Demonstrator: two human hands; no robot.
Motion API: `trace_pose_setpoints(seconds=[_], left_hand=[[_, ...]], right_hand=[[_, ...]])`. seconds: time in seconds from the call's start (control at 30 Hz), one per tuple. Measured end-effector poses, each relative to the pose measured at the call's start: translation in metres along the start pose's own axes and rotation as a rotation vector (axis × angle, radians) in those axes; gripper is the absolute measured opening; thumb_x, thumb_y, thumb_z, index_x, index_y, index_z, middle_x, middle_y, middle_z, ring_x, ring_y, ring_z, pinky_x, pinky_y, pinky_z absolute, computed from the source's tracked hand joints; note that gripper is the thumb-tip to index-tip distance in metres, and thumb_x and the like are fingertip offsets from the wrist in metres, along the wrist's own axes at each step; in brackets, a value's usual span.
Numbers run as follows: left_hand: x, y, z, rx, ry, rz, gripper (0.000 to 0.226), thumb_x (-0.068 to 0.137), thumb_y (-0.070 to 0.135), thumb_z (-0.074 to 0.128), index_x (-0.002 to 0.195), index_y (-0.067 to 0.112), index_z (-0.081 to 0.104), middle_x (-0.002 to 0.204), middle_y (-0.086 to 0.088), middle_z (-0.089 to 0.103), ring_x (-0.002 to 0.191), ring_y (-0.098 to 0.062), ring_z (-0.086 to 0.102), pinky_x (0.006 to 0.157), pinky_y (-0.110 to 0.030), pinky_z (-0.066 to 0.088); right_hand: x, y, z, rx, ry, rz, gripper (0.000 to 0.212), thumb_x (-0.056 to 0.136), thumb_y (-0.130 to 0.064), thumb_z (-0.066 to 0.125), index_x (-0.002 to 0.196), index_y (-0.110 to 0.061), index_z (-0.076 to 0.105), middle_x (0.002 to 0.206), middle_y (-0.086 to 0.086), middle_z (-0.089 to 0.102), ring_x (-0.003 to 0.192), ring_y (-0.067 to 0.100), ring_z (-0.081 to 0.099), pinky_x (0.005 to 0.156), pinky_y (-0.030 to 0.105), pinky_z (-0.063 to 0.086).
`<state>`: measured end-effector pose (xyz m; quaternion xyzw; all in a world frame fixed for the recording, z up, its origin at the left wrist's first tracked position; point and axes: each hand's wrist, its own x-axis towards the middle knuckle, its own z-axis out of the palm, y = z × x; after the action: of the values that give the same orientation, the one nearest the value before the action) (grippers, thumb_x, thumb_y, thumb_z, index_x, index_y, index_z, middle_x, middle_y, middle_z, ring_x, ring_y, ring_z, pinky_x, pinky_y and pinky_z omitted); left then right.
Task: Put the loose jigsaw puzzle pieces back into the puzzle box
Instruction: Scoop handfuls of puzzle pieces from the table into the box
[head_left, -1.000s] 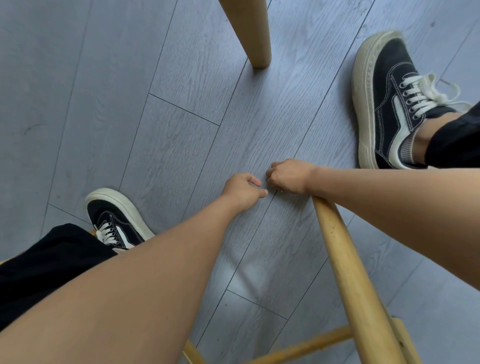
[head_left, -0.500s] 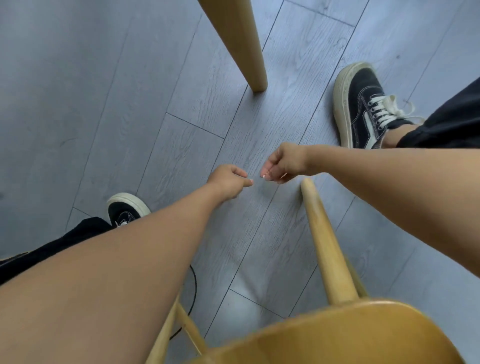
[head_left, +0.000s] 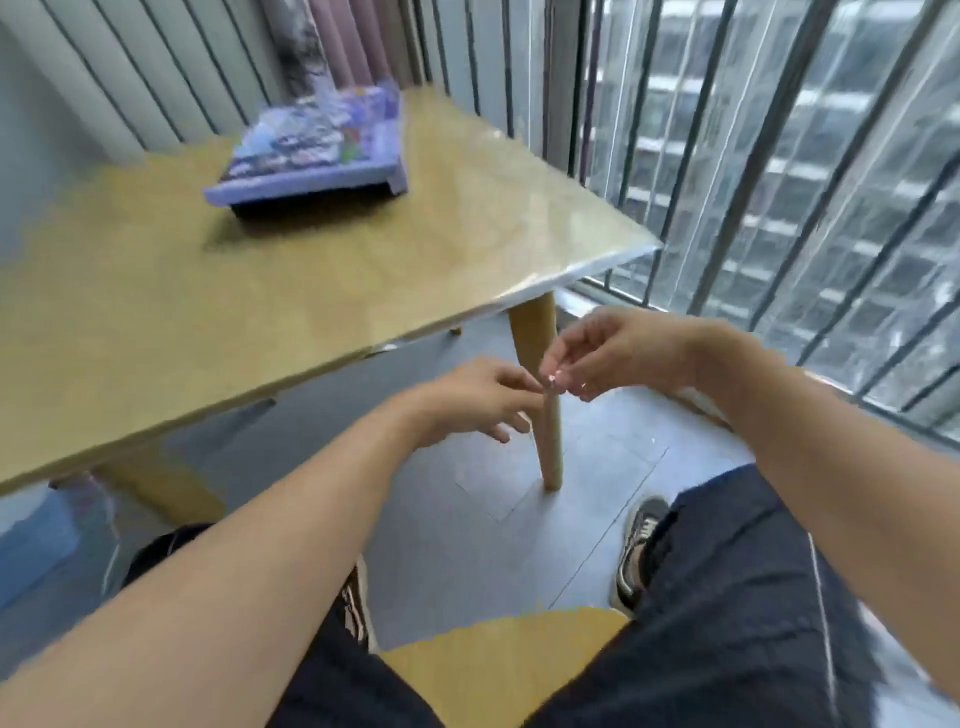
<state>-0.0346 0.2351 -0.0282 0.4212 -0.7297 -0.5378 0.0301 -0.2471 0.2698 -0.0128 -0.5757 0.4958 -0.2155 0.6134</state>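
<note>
The puzzle box (head_left: 306, 179), a lavender tray with a picture-covered layer in it, lies at the far side of the wooden table (head_left: 363, 270). The whole view is blurred. My two hands meet in the air below the table's near right corner. My right hand (head_left: 618, 353) pinches a tiny pale puzzle piece (head_left: 550, 381) at its fingertips. My left hand (head_left: 478, 400) reaches in from the left, thumb and forefinger touching the same spot, the other fingers loosely bent. Whether the left hand also grips the piece is unclear.
A table leg (head_left: 551, 447) stands just behind my hands. A barred glass window (head_left: 779, 156) runs along the right. My legs in dark trousers, one shoe (head_left: 636, 551) and the wooden chair seat (head_left: 493, 670) fill the bottom.
The view has swung up from the grey floor to the table and window. Both hands have risen from floor level to just below the table edge, still close together.
</note>
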Motion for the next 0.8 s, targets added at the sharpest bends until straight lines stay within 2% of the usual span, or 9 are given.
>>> trace_pose_setpoints(seconds=[0.07, 0.17, 0.27, 0.37, 0.47, 0.53, 0.63, 0.73, 0.8], left_hand=[[-0.045, 0.041, -0.036, 0.002, 0.091, 0.114, 0.009, 0.095, 0.025, 0.065, 0.099, 0.019, 0.071, 0.092, 0.002, 0.073, 0.081, -0.009, 0.07, 0.064, -0.021, 0.054], [-0.105, 0.065, -0.114, 0.036, 0.34, 0.249, 0.007, 0.096, 0.022, 0.064, 0.093, 0.021, 0.07, 0.088, 0.001, 0.074, 0.076, -0.01, 0.068, 0.06, -0.023, 0.052], [-0.127, 0.052, -0.183, 0.099, 0.545, 0.231, 0.006, 0.095, 0.019, 0.064, 0.098, 0.018, 0.07, 0.089, -0.001, 0.074, 0.075, -0.011, 0.067, 0.06, -0.024, 0.052], [-0.126, 0.023, -0.226, 0.098, 0.678, 0.16, 0.01, 0.093, 0.019, 0.068, 0.099, 0.012, 0.07, 0.09, -0.003, 0.071, 0.072, -0.013, 0.063, 0.063, -0.028, 0.053], [-0.103, -0.015, -0.268, 0.149, 0.809, 0.053, 0.012, 0.087, 0.023, 0.074, 0.098, 0.017, 0.071, 0.099, -0.001, 0.07, 0.081, -0.013, 0.063, 0.072, -0.028, 0.052], [-0.076, -0.045, -0.288, 0.276, 0.905, -0.043, 0.031, 0.081, 0.026, 0.077, 0.111, 0.021, 0.067, 0.114, -0.001, 0.064, 0.097, -0.018, 0.061, 0.079, -0.026, 0.048], [-0.027, -0.08, -0.309, 0.452, 0.984, -0.109, 0.074, 0.078, 0.027, 0.079, 0.143, 0.028, 0.044, 0.14, -0.002, 0.042, 0.12, -0.03, 0.052, 0.096, -0.036, 0.047], [0.028, -0.098, -0.333, 0.555, 0.99, -0.15, 0.09, 0.084, 0.027, 0.076, 0.156, 0.033, 0.022, 0.159, 0.004, 0.017, 0.131, -0.033, 0.037, 0.105, -0.041, 0.043], [0.058, -0.102, -0.351, 0.606, 1.018, -0.145, 0.081, 0.087, 0.019, 0.069, 0.154, 0.037, 0.027, 0.162, 0.007, 0.018, 0.132, -0.031, 0.035, 0.105, -0.041, 0.044]], right_hand=[[-0.008, -0.068, 0.007, -0.001, 0.018, -0.127, 0.026, 0.087, -0.002, 0.068, 0.11, 0.009, 0.065, 0.086, 0.008, 0.071, 0.077, 0.015, 0.063, 0.074, 0.024, 0.052], [0.017, -0.158, 0.026, 0.019, 0.079, -0.289, 0.03, 0.079, -0.002, 0.072, 0.107, 0.009, 0.066, 0.086, 0.013, 0.067, 0.076, 0.019, 0.06, 0.072, 0.023, 0.055], [0.071, -0.204, 0.047, -0.013, 0.162, -0.338, 0.025, 0.081, 0.002, 0.076, 0.105, 0.007, 0.069, 0.087, 0.016, 0.065, 0.077, 0.02, 0.062, 0.073, 0.027, 0.056], [0.134, -0.207, 0.063, 0.024, 0.28, -0.302, 0.014, 0.083, 0.005, 0.076, 0.095, 0.0, 0.074, 0.084, 0.013, 0.066, 0.074, 0.02, 0.063, 0.071, 0.027, 0.058], [0.2, -0.205, 0.061, 0.167, 0.432, -0.196, 0.015, 0.08, 0.01, 0.076, 0.092, 0.001, 0.073, 0.085, 0.014, 0.068, 0.071, 0.021, 0.066, 0.068, 0.028, 0.062], [0.239, -0.196, 0.05, 0.28, 0.51, -0.103, 0.017, 0.081, 0.013, 0.074, 0.096, 0.005, 0.072, 0.081, 0.014, 0.067, 0.064, 0.019, 0.067, 0.064, 0.027, 0.062], [0.28, -0.179, 0.04, 0.412, 0.557, 0.014, 0.016, 0.082, 0.014, 0.073, 0.097, 0.007, 0.071, 0.078, 0.015, 0.066, 0.052, 0.017, 0.067, 0.06, 0.027, 0.061], [0.311, -0.165, 0.036, 0.621, 0.527, 0.043, 0.025, 0.085, 0.014, 0.07, 0.108, 0.006, 0.066, 0.091, 0.018, 0.066, 0.068, 0.022, 0.068, 0.05, 0.021, 0.056], [0.325, -0.158, 0.034, 0.729, 0.536, -0.002, 0.031, 0.084, 0.013, 0.071, 0.112, 0.002, 0.064, 0.094, 0.016, 0.066, 0.074, 0.022, 0.068, 0.052, 0.02, 0.056]])
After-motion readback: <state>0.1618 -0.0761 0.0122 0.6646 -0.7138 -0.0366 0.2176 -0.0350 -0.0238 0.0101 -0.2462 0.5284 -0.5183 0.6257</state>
